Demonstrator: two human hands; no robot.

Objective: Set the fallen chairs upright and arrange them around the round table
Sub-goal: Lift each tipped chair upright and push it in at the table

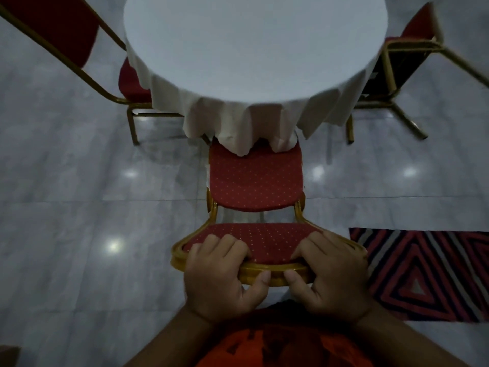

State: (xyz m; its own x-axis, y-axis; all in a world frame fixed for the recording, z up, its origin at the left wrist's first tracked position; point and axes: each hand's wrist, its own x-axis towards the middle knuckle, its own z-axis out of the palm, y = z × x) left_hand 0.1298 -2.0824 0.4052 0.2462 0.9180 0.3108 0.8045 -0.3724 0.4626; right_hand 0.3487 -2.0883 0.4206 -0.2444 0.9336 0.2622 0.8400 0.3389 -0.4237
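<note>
Both hands are clamped on the top rail of the red banquet chair (255,178) directly ahead of the person. The left hand (219,271) and right hand (328,268) sit side by side, a little apart, fingers curled over the padded backrest and thumbs pressed on the gold frame. This chair stands upright, and beyond the hands the front of its seat is just under the hanging edge of the white tablecloth (238,120) on the round table (254,43), so it looks set or nearly so.

Ahead and to the left of the left hand, a second red chair (53,30) stands upright with its seat tucked against the cloth, and looks done. Ahead and to the right of the right hand, a third chair (391,64) shows its dark underside and splayed legs. It appears tipped over and probably has yet to be righted and placed.

A striped rug (423,274) lies on the floor just right of the right hand
</note>
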